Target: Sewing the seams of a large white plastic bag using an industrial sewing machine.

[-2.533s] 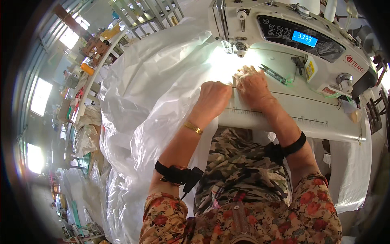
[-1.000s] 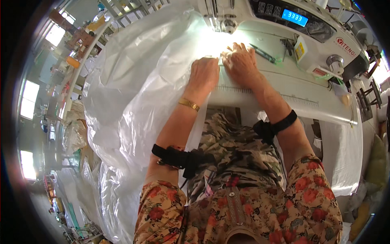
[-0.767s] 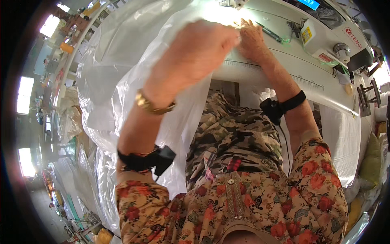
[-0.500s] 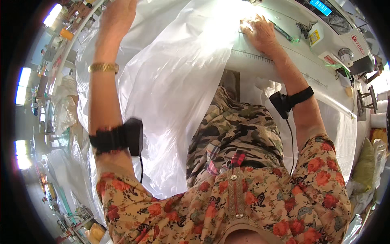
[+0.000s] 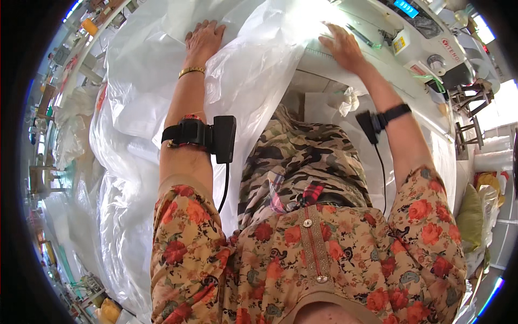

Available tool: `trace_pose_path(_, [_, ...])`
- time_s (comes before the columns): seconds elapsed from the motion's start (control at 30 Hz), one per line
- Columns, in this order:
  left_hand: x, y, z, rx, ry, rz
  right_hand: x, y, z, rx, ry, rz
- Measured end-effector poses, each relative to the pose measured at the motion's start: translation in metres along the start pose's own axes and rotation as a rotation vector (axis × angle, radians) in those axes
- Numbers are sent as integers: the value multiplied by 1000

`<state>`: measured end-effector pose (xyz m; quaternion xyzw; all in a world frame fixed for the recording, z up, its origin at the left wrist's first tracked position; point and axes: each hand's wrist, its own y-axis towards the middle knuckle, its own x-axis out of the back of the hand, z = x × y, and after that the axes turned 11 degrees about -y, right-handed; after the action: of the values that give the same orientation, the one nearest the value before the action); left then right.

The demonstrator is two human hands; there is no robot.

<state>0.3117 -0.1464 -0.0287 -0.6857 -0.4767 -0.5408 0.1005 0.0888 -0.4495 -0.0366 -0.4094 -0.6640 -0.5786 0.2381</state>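
Observation:
My left hand (image 5: 205, 42) lies flat with its fingers spread on a large sheet of white translucent plastic film (image 5: 253, 59). The film covers the table's left side and drapes over its front edge beside my legs. Close to the bright lamp glare, my right hand (image 5: 344, 49) rests at the film's right edge, slightly blurred, its fingers stretched out and nothing seen in them. Just beyond it on the white table (image 5: 399, 89) lies a thin dark tool (image 5: 364, 36), too small to name.
A white sewing machine (image 5: 426, 54) with a lit blue display (image 5: 406, 8) stands at the far right. Dark stools (image 5: 469, 110) and a green cushion (image 5: 470, 218) are on the right. More bunched plastic (image 5: 75, 129) is at the left.
My left hand has come down from the upper left edge, moving right and nearer onto the film. The right hand has shifted slightly and its fingers have straightened. The whole view has tilted a little.

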Motion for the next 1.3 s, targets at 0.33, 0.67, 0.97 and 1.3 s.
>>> trace_pose_path(0.33, [-7,-10,13,68,24,-6,36,-278,38,-195,376,629])
trace_pose_path(0.67, [-26,0,-17,29,-48,-43,7,-419,-34,-509,851,912])
trace_pose_path(0.97, [-44,-6,-53,-41,-215,-206,81,-413,-65,-457,700,1072])
trace_pose_path(1.3, [-87,18,-43,-40,-142,-207,174,-481,-56,-552,617,1177])
